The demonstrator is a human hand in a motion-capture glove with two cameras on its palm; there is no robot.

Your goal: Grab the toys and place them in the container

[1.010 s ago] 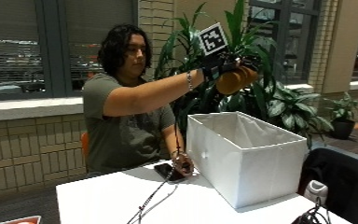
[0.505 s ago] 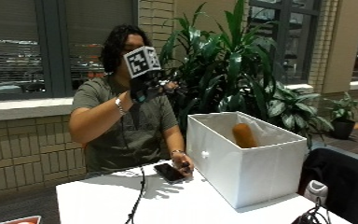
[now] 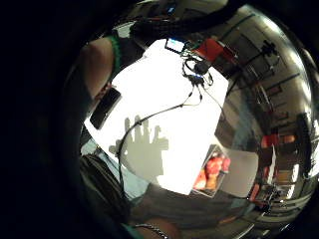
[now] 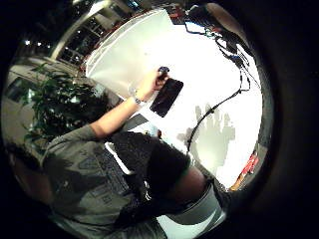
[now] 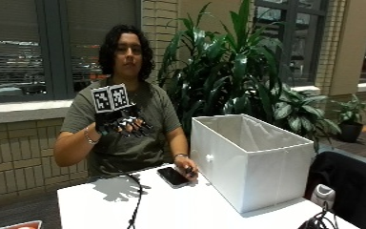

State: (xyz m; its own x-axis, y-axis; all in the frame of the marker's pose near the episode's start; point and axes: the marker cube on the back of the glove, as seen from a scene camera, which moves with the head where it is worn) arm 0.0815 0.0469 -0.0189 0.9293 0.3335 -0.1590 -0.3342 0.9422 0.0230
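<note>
Here the table [image 5: 170,210] is seen, white-topped. The container [image 5: 253,160], a white fabric box with an open top and upright walls, stands at the table's right side, reaching near its front edge; its inside cannot be seen from the outside view. The gloved right hand [image 5: 121,121] is held raised above the table's left part, fingers spread and holding nothing. A black phone [image 5: 172,176] lies near the back edge, just beside the container, touched by the bare hand [image 5: 187,168].
</note>
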